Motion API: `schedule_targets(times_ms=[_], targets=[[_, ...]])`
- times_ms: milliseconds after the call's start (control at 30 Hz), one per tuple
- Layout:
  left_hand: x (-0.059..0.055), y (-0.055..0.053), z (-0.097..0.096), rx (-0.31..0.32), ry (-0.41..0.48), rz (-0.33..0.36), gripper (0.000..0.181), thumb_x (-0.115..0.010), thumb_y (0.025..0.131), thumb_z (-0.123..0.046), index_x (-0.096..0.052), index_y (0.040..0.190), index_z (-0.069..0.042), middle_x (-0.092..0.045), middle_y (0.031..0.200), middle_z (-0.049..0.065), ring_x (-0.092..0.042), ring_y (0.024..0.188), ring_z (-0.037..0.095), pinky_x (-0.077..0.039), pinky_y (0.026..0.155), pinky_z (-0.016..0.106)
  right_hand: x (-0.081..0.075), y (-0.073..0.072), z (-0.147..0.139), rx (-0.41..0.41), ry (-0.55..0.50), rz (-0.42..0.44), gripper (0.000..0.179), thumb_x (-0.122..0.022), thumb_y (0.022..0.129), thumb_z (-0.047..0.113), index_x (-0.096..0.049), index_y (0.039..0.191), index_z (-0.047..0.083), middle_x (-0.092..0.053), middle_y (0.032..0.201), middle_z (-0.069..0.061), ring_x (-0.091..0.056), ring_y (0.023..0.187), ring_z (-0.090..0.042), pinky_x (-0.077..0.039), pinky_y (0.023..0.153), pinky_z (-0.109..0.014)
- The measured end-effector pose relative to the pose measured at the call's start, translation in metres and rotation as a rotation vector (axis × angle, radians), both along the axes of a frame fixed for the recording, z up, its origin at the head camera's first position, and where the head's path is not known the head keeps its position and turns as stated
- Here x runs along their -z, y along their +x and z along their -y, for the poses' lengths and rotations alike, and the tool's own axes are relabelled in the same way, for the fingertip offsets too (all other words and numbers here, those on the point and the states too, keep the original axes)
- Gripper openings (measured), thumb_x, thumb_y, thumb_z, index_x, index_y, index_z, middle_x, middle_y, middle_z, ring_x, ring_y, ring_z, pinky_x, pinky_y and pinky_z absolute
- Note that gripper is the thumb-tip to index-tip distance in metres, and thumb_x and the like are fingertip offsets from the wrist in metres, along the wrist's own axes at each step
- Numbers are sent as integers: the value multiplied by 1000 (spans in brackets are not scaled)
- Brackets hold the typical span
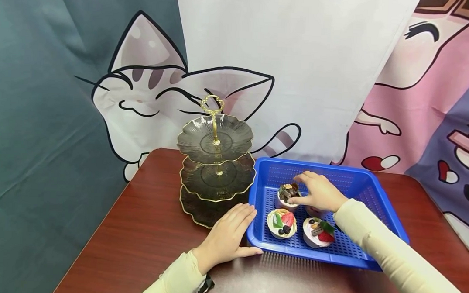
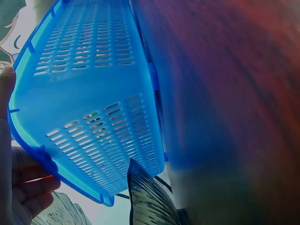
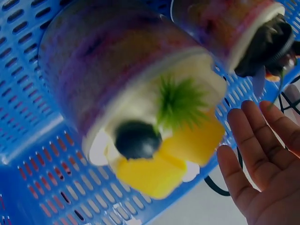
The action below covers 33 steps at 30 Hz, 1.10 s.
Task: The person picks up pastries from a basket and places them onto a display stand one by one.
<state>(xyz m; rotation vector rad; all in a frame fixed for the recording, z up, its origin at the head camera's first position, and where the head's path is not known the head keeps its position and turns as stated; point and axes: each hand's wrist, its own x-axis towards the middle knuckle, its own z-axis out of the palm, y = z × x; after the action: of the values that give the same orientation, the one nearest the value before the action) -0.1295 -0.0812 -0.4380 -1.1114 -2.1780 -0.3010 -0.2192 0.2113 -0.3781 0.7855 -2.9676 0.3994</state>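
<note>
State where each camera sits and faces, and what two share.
On the head, facing forward and down: stand, basket, left hand, right hand.
On the left wrist, facing the basket's outer wall; left hand shows.
On the right wrist, facing cups inside the basket; right hand shows.
Head and right wrist views share the chocolate-topped cup.

Left sleeve point(image 1: 175, 278): long, plain, pale cream, lightly creased, ending at the wrist.
Right sleeve point(image 1: 400, 261): same pale cream, close-fitting, with a lumpy ridge near the cuff.
Left wrist underside: a small black piece point(image 1: 206, 286), partly hidden by the sleeve, details too small to tell.
Left hand point(image 1: 228, 234): bare, slim fingers.
Right hand point(image 1: 320, 191): bare, slender fingers.
</note>
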Motion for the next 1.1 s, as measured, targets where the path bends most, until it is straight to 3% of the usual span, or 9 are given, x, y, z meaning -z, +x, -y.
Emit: schedule_targets(times_ms=[267, 667, 1100], targets=[[0, -3, 0, 7, -4, -51, 90, -73, 67, -67, -60, 123, 2, -64, 123, 15, -59, 121, 25, -44, 110, 39, 9, -5, 1, -7, 30, -6, 70, -74, 74, 54, -63, 117, 0, -64, 114, -17, -61, 107, -36, -46, 93, -60], [0, -1, 0, 4, -9, -35, 91, -73, 66, -67, -59, 124, 2, -64, 123, 14, -58, 121, 25, -43, 111, 38, 20, -4, 3, 18, 66, 46, 80, -76, 72, 55, -58, 123, -5, -64, 119, -22, -58, 115, -38, -42, 96, -62], [1, -3, 0, 3, 6, -35, 91, -74, 66, -67, -59, 124, 1, -64, 124, 15, -58, 121, 24, -40, 113, 37, 23, -10, 2, 16, 48, 64, 70, -78, 70, 52, -63, 112, -2, -68, 110, -17, -62, 107, -35, -36, 102, -63]])
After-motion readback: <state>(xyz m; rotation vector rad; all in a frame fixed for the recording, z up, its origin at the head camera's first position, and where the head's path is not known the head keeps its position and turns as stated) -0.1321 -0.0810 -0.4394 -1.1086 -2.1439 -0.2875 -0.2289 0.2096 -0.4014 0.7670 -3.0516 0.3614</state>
